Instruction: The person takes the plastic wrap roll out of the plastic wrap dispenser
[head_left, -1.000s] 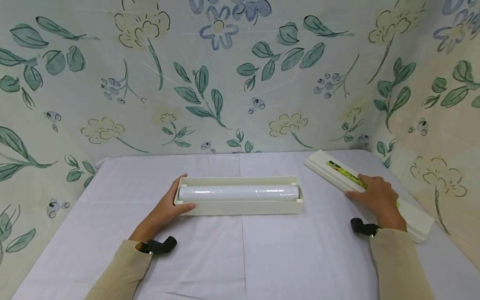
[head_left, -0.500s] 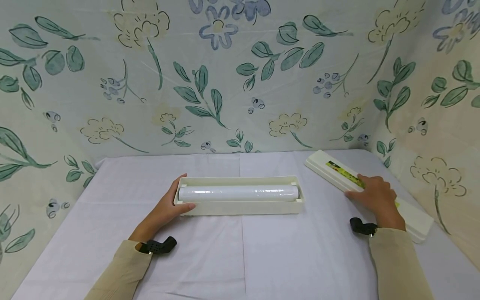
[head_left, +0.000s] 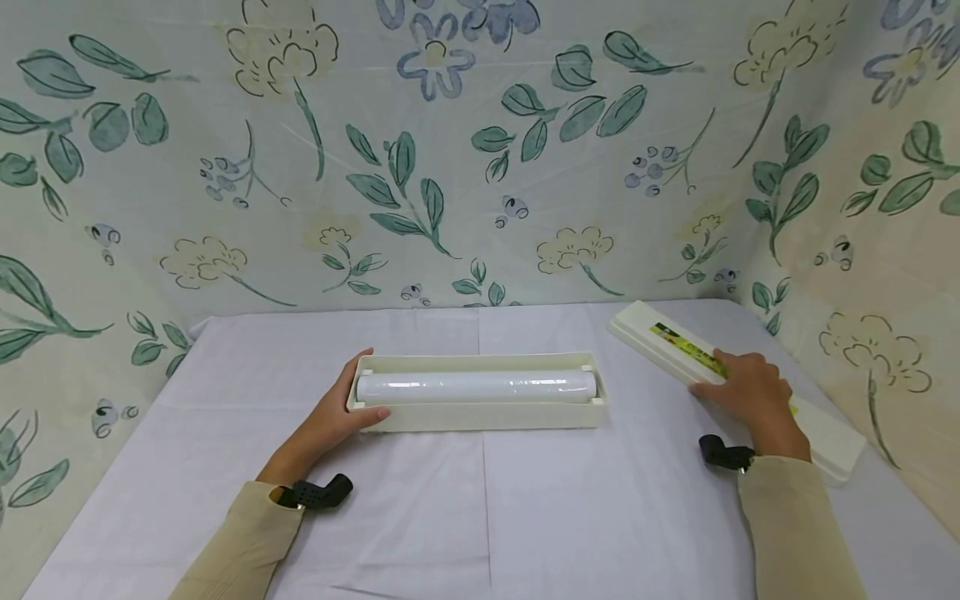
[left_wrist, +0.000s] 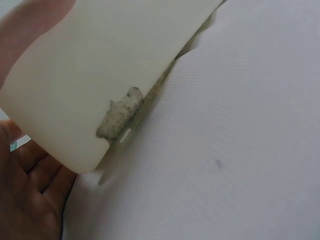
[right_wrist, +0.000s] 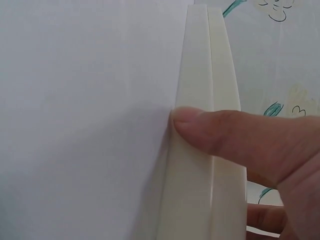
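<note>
A long cream plastic box [head_left: 495, 418] lies lengthwise in the middle of the table in the head view, its top uncovered. Inside it rests a shiny white roll of cling film [head_left: 476, 387]. My left hand [head_left: 330, 417] grips the box's left end, thumb on the front wall and fingers round the end and behind. The left wrist view shows a rough grey patch [left_wrist: 119, 116] low on the box's wall. At the right, my right hand [head_left: 752, 396] grips a long cream lid [head_left: 828, 433] lying slantwise, with a yellow-green label [head_left: 686, 348] partly covered. The right wrist view shows my thumb [right_wrist: 200, 122] on the lid's side.
A white cloth [head_left: 420, 517] with creases covers the table. Fabric printed with leaves and flowers [head_left: 405, 183] hangs behind and at both sides. The lid's near right end lies close to the right-hand fabric. Black devices [head_left: 318, 492] sit on both wrists.
</note>
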